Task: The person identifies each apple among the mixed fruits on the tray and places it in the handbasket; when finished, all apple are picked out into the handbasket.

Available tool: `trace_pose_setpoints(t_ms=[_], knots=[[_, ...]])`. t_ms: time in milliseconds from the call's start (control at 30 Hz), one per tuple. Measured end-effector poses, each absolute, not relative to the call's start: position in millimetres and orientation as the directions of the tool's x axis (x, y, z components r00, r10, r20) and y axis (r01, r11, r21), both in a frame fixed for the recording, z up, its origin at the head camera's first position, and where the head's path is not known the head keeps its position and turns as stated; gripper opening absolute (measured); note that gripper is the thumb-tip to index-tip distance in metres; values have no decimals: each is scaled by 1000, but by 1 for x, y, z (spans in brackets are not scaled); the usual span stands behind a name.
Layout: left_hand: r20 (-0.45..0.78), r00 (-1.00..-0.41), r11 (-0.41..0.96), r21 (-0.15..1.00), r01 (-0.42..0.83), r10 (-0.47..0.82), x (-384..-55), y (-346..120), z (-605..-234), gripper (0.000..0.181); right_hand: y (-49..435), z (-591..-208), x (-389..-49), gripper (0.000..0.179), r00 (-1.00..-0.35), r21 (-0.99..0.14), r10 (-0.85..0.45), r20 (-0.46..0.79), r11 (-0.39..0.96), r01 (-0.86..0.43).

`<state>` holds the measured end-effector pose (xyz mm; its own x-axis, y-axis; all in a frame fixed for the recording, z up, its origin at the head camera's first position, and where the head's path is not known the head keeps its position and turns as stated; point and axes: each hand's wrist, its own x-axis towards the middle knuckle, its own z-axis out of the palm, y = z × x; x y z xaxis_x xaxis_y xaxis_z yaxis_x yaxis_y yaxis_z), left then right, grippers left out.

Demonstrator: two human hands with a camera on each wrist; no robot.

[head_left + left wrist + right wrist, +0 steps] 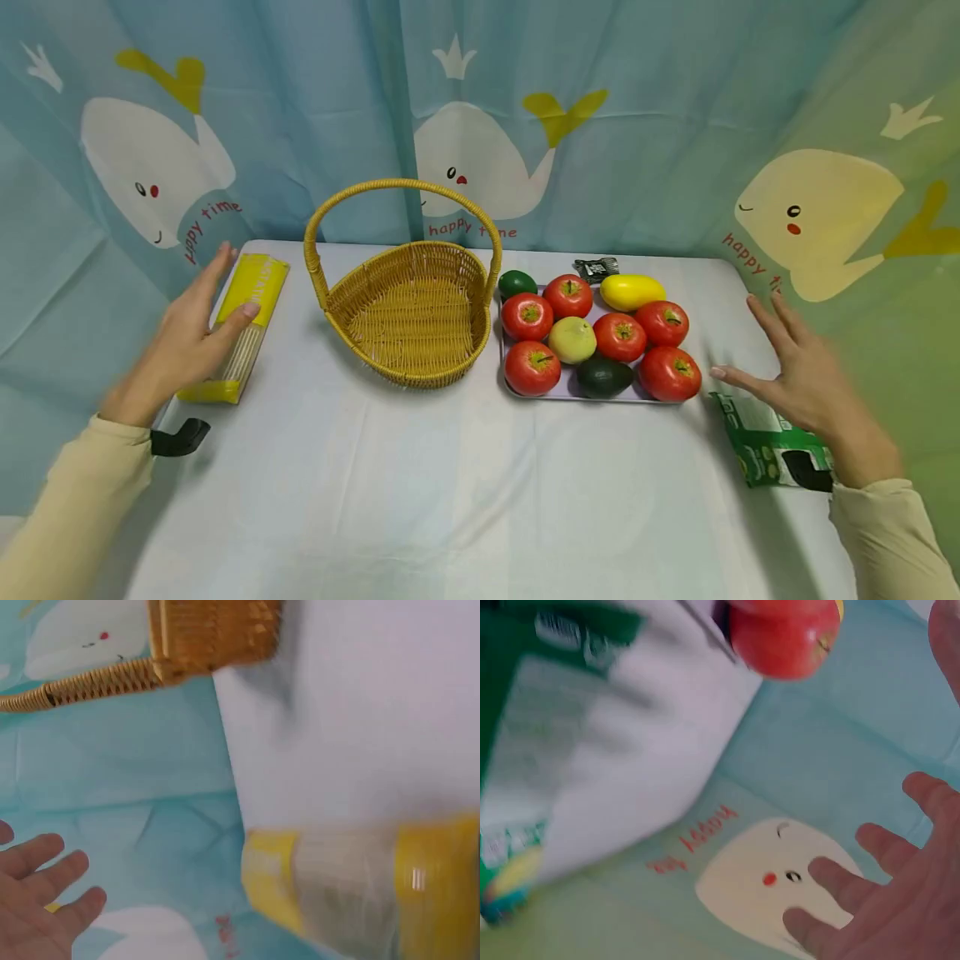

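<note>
My left hand [191, 333] hovers over a yellow pack of dry noodles [251, 308] at the table's left side, fingers spread and holding nothing. In the left wrist view, the noodle pack [345, 885] lies right of the fingers [56, 870]. On the right, my right hand [806, 375] is raised above a green snack bag [765, 442], its fingers apart and nothing in its grasp. The right wrist view has the green bag [547, 735] at the left and the spread fingers [885, 851] at lower right.
A wicker basket [412, 375] with a tall handle stands left of centre. Beside it, a pale purple tray [555, 397] bears several red apples [532, 368], a yellow-green fruit, avocados and a yellow mango-like fruit [632, 292]. A small black packet [596, 268] lies behind it.
</note>
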<state>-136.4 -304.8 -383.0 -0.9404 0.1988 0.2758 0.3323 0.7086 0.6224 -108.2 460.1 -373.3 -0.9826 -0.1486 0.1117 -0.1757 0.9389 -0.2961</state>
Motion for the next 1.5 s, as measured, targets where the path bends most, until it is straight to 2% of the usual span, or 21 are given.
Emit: trace_pose_setpoints(t_ms=[267,467,733,1067,1500], knots=[[352,-933,506,792,341,78,-154,-282,-396,55,448,-407,-106,117,-973,-417,-189,129,880,-226],[372,-927,306,879,365,39,-172,-260,-411,49,438,-427,-99,112,-975,-448,-189,118,866,-222],[436,-900,189,886,423,-29,-188,-234,-417,42,425,-436,-97,99,-977,-478,-186,100,853,-212],[438,-896,192,888,419,-70,-188,-224,-420,35,422,-448,-95,95,-974,-507,-160,162,833,-222],[462,-883,266,864,426,-84,-192,-220,-424,31,418,-451,-97,90,-988,-550,-86,132,822,-145]])
